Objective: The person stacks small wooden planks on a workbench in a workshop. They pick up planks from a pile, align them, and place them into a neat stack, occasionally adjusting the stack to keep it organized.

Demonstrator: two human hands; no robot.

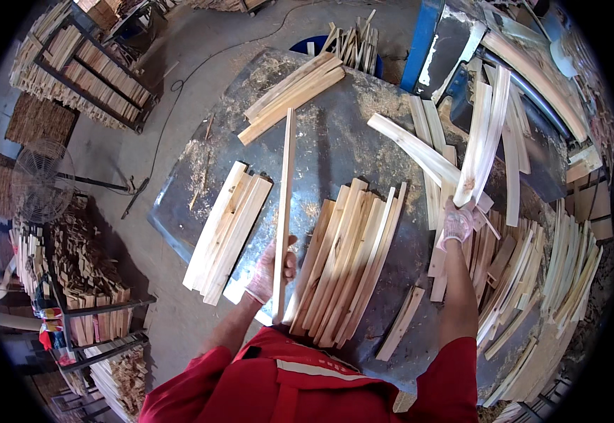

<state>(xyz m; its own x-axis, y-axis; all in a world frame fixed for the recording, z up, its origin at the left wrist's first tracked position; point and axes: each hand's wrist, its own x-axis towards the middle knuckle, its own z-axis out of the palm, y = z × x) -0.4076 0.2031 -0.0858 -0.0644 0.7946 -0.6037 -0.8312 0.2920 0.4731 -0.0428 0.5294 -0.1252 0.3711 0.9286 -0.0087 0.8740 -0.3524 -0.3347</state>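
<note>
Worktop (363, 155), near edge part hid. by jacket (307, 388), bears plank stack (346, 264). Pale boards (487, 141), no. unclear, gripped in R hand (456, 223), R side; strip (285, 204) just L of stack held in L hand (262, 274), palm hidden.

Gripped toward the near end: a narrow, straight, pale wooden slat (286, 197), pointing forward, angled slightly right. Well to the right of the slat, clasped at the near end: broader pale wooden boards (487, 137), overlapping lengthwise, with a brown knot close to the grip.
</note>
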